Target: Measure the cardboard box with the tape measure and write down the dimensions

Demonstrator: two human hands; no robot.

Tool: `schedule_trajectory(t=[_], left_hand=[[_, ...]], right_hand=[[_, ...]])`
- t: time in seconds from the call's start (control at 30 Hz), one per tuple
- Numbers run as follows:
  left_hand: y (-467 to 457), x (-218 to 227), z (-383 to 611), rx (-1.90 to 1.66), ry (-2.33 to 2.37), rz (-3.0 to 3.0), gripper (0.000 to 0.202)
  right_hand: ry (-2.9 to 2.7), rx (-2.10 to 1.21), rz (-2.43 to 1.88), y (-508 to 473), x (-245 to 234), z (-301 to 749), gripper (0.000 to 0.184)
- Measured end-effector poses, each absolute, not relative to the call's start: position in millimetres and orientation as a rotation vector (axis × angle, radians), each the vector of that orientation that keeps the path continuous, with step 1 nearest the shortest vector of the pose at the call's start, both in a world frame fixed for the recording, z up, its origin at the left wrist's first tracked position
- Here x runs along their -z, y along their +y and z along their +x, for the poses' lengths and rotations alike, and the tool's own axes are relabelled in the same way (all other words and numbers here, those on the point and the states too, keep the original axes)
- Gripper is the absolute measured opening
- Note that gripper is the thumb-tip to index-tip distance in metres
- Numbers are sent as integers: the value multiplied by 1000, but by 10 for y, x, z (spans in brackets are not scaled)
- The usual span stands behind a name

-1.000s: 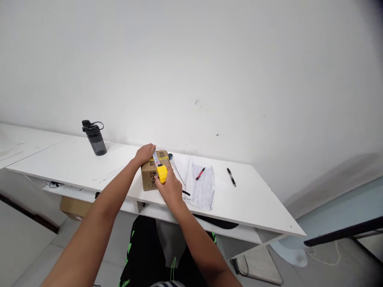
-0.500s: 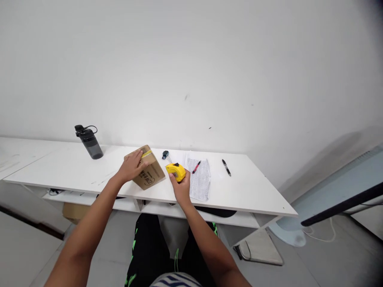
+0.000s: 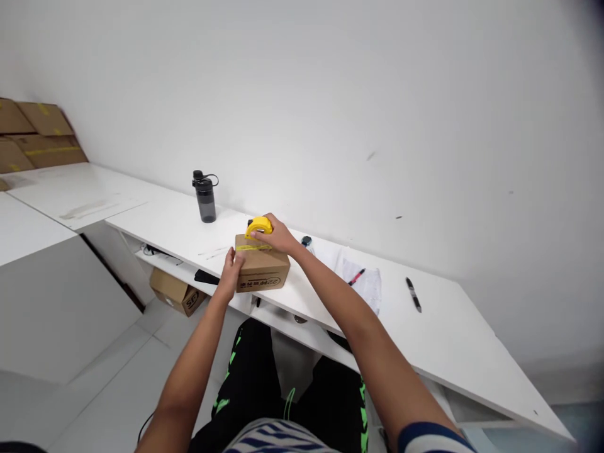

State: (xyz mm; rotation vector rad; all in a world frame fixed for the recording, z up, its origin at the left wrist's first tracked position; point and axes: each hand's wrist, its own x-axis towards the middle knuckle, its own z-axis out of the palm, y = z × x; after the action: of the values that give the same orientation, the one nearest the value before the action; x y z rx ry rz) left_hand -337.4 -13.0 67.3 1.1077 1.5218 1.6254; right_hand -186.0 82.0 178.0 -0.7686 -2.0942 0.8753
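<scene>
A small cardboard box (image 3: 262, 264) with yellow tape on top and dark printing on its near side sits on the white desk (image 3: 311, 296). My left hand (image 3: 229, 272) grips its left side, thumb at the edge. My right hand (image 3: 278, 236) is closed around a yellow tape measure (image 3: 259, 226), held at the far top edge of the box. Whether any blade is drawn out is hard to tell. My right forearm crosses over the desk.
A dark water bottle (image 3: 206, 200) stands behind the box. To the right lie a dark key fob (image 3: 306, 241), written paper (image 3: 370, 288), a red pen (image 3: 357, 276) and a black pen (image 3: 413, 294). Another carton (image 3: 172, 291) is below; several boxes (image 3: 44, 141) are stacked far left.
The view has swung left. My right hand has brought the tape measure over to the box's far top edge. The tilted box has turned and sits flatter, my left hand now at its side.
</scene>
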Motion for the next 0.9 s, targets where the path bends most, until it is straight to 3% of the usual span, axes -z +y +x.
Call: schedule_trajectory(t=[0.23,0.4,0.7,0.9], left_hand=[[-67,-656,-3275,-1787,1280,1000,72],[-105,-707,-3242,-1769,1499,1058,60],[-85,-787,-3286,-1757,1677,1161,53],[-71,-829,-3275,-1778,1691,1149,53]], right_hand=[[-2542,-567,-757,793,-1713,-2185,47],[-2651,-398,-804,855,-1765,-1902,47],[-2453,-562,-1125,1054,-1714,-676,41],[-2368,-667,-1090,1099,-1693,-581,43]])
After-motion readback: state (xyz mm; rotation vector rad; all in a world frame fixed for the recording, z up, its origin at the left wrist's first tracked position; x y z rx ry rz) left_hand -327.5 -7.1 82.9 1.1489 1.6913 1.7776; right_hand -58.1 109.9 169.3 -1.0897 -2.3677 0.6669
